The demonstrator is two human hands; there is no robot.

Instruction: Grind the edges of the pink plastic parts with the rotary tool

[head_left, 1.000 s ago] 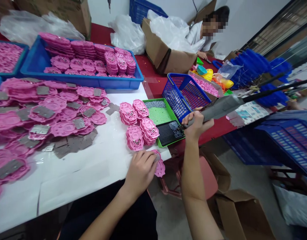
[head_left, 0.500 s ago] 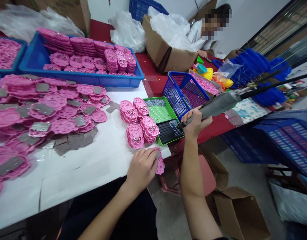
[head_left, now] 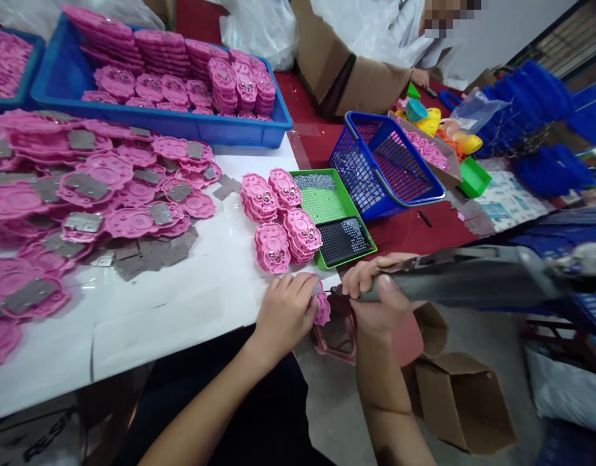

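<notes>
My left hand (head_left: 284, 313) presses a pink plastic part (head_left: 321, 309) against the near right corner of the white table (head_left: 181, 310). My right hand (head_left: 378, 291) grips a grey electric screwdriver (head_left: 463, 278), held nearly level, with its tip touching the pink part beside my left fingers. Just beyond lie stacks of finished pink parts (head_left: 281, 220) and a green screw tray (head_left: 334, 217) with a black grid of screws.
A heap of pink parts with grey metal plates (head_left: 94, 194) covers the left. A blue bin (head_left: 156, 84) of stacked pink parts stands behind it. A blue basket (head_left: 385, 162) sits on red cloth. Another person (head_left: 414, 32) works at the far end. A cardboard box (head_left: 463, 401) is on the floor.
My right hand has brought the screwdriver down from over the green tray to the pink part at the table corner. My left hand stays on that part. The view has tilted downward.
</notes>
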